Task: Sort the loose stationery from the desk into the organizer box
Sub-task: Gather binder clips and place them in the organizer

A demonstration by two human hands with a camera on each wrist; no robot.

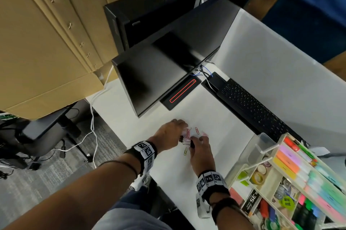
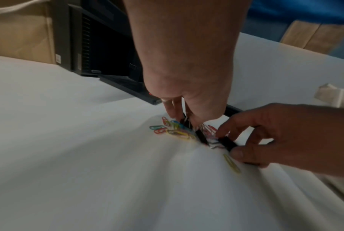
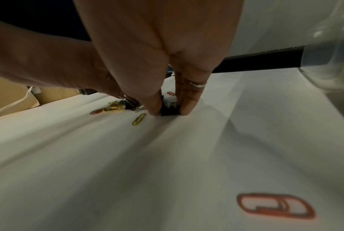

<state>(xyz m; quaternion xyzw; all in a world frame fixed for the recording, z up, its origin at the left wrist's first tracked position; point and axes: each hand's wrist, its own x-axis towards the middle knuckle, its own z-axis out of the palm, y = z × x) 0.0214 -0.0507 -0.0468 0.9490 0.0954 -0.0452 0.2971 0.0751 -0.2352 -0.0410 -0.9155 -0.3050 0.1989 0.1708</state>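
A small heap of coloured paper clips (image 2: 173,129) and black binder clips lies on the white desk (image 1: 215,117). My left hand (image 2: 184,120) reaches down into the heap, fingertips pinching a black binder clip (image 2: 187,123) by its wire handles. My right hand (image 3: 168,111) pinches another black binder clip (image 3: 169,110) between thumb and finger, just right of the heap. A yellow paper clip (image 3: 139,119) lies alone beside the right thumb. A red paper clip (image 3: 275,205) lies apart, close to the right wrist camera. The organizer box (image 1: 275,148) stands at the lower right, holding markers, sticky notes and tape.
A black monitor (image 1: 168,57) on its base (image 1: 181,93) stands just behind the heap. A black keyboard (image 1: 250,106) runs along the right. The box's clear lid (image 1: 262,143) stands up at its near corner. The desk's left edge drops to cables on the floor.
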